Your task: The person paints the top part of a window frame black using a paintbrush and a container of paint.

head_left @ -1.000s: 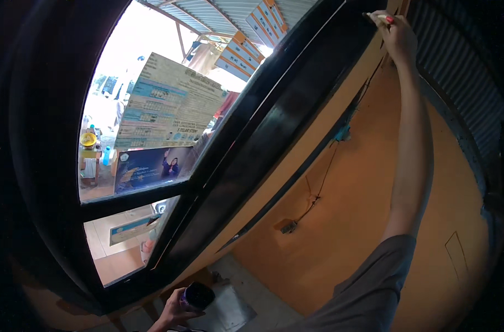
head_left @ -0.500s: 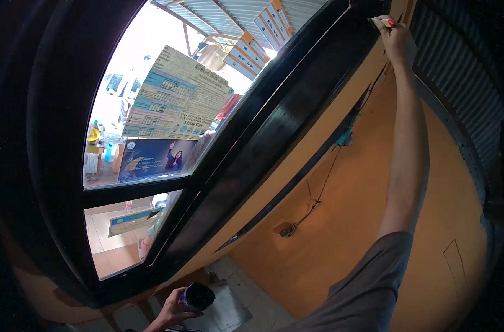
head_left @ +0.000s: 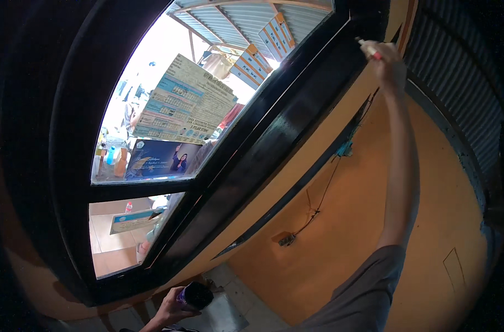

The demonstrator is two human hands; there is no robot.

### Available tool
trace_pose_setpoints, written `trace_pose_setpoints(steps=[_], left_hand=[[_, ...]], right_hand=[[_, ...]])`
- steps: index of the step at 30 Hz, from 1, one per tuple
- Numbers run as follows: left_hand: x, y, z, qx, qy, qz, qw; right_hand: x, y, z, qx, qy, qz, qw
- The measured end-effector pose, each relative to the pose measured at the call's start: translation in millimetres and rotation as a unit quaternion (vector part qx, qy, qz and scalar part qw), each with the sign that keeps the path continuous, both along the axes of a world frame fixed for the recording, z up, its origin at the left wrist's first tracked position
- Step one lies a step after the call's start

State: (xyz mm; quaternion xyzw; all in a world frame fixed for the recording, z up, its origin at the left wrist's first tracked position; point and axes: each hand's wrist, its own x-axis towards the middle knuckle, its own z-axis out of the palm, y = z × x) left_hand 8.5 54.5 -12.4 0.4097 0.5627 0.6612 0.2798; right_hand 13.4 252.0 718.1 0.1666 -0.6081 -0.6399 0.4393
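High at the right, my right hand (head_left: 390, 65) is closed round a slim brush (head_left: 370, 48) with a pale and red handle. Its dark tip lies against or just in front of the glossy black door frame (head_left: 285, 124); I cannot tell whether they touch. Low down, my left hand (head_left: 168, 311) grips a small can (head_left: 196, 296) with a purple side and a dark, black inside. Its opening faces up toward me.
Left of the frame is a glass pane (head_left: 116, 119) with papers and a blue poster (head_left: 160, 160) on it. An orange wall (head_left: 340, 232) carries a hanging cable with a small socket box (head_left: 287, 239). Corrugated sheeting (head_left: 456, 72) rises at the right. A pale board (head_left: 221, 310) lies on the floor.
My right hand has come down and slightly left with the brush, away from the frame's upper edge. The view has shifted a little. My left hand still holds the can in about the same place.
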Motion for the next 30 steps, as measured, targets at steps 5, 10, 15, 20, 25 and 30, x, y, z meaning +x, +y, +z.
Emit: trace_pose_setpoints(steps=[5,10,15,20,25,30], left_hand=[[4.5,9.1,-11.8,-0.011,-0.013,-0.005,1.0],[6.4,18.2,-35.7,0.09,-0.131,-0.036,0.987],[7.1,22.1,-41.8,0.077,-0.154,-0.056,0.983],[8.5,27.1,-52.3,0.061,-0.149,-0.07,0.984],[6.1,8.0,-10.1,-0.006,0.025,-0.03,0.999],[5.1,9.1,5.4,0.006,-0.006,-0.056,0.998]], right_hand=[[3.6,3.8,-0.7,-0.066,0.024,-0.009,0.997],[15.7,7.9,-71.9,-0.01,-0.065,-0.029,0.997],[15.4,-1.0,-58.5,-0.006,-0.103,-0.049,0.993],[23.1,9.2,-31.5,0.007,-0.015,-0.066,0.998],[28.7,16.1,-77.5,0.013,-0.081,-0.045,0.996],[23.5,3.3,-44.9,0.04,-0.022,-0.02,0.999]])
